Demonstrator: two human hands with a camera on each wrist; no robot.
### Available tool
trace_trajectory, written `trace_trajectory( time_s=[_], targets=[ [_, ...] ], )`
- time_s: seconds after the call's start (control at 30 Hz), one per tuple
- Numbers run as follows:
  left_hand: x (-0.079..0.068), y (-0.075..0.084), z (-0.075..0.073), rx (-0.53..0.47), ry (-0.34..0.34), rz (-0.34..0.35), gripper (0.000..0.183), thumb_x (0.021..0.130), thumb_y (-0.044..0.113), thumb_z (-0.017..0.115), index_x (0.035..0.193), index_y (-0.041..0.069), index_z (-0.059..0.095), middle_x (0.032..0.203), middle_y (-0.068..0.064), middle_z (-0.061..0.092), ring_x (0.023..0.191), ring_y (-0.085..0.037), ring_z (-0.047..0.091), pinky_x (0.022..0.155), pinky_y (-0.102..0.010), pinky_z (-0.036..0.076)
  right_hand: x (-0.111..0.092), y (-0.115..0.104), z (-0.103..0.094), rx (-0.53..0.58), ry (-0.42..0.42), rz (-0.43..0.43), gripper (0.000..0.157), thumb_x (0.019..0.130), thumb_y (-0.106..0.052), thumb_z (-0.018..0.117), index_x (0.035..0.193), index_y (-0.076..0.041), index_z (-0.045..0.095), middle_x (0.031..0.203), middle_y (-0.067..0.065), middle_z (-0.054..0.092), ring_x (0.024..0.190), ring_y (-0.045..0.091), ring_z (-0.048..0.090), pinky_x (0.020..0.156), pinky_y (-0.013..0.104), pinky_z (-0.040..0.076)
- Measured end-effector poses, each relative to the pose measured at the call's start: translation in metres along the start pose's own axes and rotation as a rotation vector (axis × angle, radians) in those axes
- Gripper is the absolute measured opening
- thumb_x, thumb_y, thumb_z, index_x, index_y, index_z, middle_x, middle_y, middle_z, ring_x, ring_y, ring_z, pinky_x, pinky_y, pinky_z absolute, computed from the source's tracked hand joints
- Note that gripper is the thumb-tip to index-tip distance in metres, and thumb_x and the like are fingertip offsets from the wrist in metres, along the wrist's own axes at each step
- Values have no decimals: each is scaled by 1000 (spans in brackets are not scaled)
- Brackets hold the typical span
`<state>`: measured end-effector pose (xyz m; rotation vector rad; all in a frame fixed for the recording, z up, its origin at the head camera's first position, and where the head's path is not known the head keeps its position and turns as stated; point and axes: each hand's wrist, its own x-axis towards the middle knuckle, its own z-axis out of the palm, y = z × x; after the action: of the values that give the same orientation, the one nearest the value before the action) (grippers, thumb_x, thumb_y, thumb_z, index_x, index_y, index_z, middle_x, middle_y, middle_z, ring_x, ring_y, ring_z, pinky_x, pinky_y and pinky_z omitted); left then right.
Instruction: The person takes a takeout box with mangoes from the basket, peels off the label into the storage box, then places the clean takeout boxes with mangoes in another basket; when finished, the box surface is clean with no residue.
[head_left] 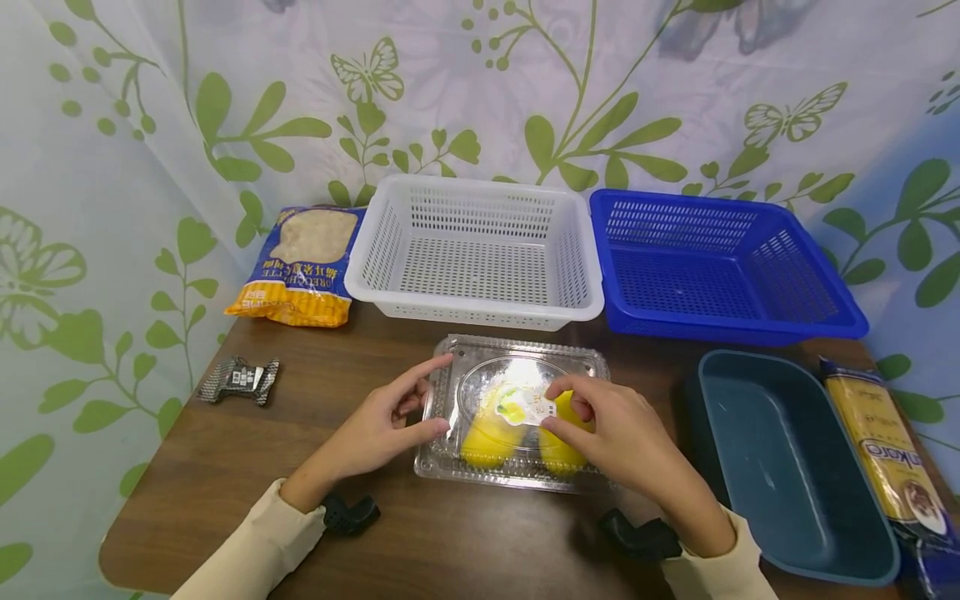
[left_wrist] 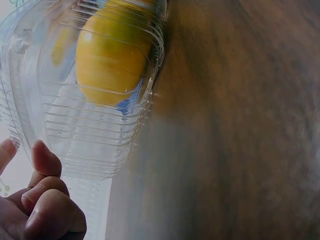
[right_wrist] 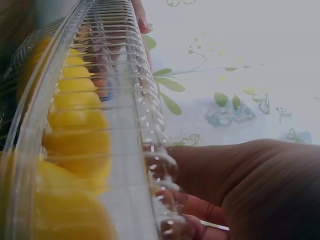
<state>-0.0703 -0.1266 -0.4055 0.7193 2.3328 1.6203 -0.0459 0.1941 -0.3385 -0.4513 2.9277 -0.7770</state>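
Observation:
A clear plastic clamshell box point(head_left: 450, 462) with a ridged rim lies on the table, its lid down. Inside are yellow lemon-like fruits point(head_left: 486, 446), also visible through the wall in the left wrist view point(left_wrist: 107, 60). A white label point(head_left: 534, 410) with a yellow fruit picture sits on the lid. My left hand point(head_left: 390, 421) is at the box's left edge, thumb and forefinger spread, fingertips right at the rim. Over the lid, my right hand point(head_left: 611, 421) has thumb and forefinger tips apart on the label's right end. In the right wrist view its other fingers are partly hidden behind the rim.
Behind the box stand a white basket point(head_left: 480, 312) and a blue basket point(head_left: 720, 325). A dark teal bin point(head_left: 772, 475) is on the right, beside a yellow pasta pack point(head_left: 885, 442). On the left lie a blue-orange pasta bag point(head_left: 300, 271) and a small black-and-white packet point(head_left: 240, 380).

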Motion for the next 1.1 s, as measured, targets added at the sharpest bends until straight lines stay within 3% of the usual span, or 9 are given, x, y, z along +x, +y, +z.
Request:
trace_trajectory(
  time_s=[0.37, 0.63, 0.77, 0.93, 1.03, 1.1],
  targets=[
    [-1, 0, -2, -2, 14, -4, 70, 95, 23, 75, 155, 36, 41, 98, -2, 50, 68, -22, 41, 54, -25, 36, 0, 2, 5, 147, 33, 43, 17, 86, -31, 84, 95, -25, 71, 70, -6, 46, 69, 14, 49, 60, 29, 40],
    [0, 0, 0, -1, 15, -10, 71, 95, 25, 75, 156, 36, 41, 97, -4, 52, 67, -20, 39, 53, -24, 34, -15, 13, -6, 277, 140, 40, 15, 89, -32, 82, 96, -26, 71, 71, -3, 48, 66, 15, 49, 57, 28, 39],
    [1, -1, 2, -2, 8, -7, 70, 95, 24, 75, 156, 34, 41, 97, -3, 52, 67, -24, 39, 53, -24, 34, -33, 23, -19, 226, 235, 92, 14, 90, -31, 81, 98, -25, 71, 73, -2, 48, 65, 15, 47, 56, 28, 35],
    [1, -1, 1, -2, 5, -5, 70, 96, 23, 75, 156, 31, 41, 96, -3, 50, 67, -24, 39, 53, -25, 34, -60, 48, -34, 33, 423, 173, 17, 88, -29, 83, 99, -24, 72, 76, -3, 49, 68, 10, 43, 59, 25, 30],
    [0, -1, 1, -2, 5, -11, 70, 96, 23, 75, 156, 31, 41, 96, -3, 50, 66, -23, 39, 52, -25, 35, -75, 65, -43, -62, 494, 311, 21, 89, -35, 82, 102, -20, 73, 77, 0, 49, 67, 10, 42, 59, 25, 28],
    [0, 0, 0, -2, 3, -14, 70, 96, 23, 74, 157, 32, 41, 96, -5, 50, 66, -23, 39, 52, -25, 35, -87, 77, -50, -97, 488, 446, 31, 91, -41, 78, 106, -15, 72, 78, 3, 49, 65, 13, 41, 56, 27, 27]
  ],
)
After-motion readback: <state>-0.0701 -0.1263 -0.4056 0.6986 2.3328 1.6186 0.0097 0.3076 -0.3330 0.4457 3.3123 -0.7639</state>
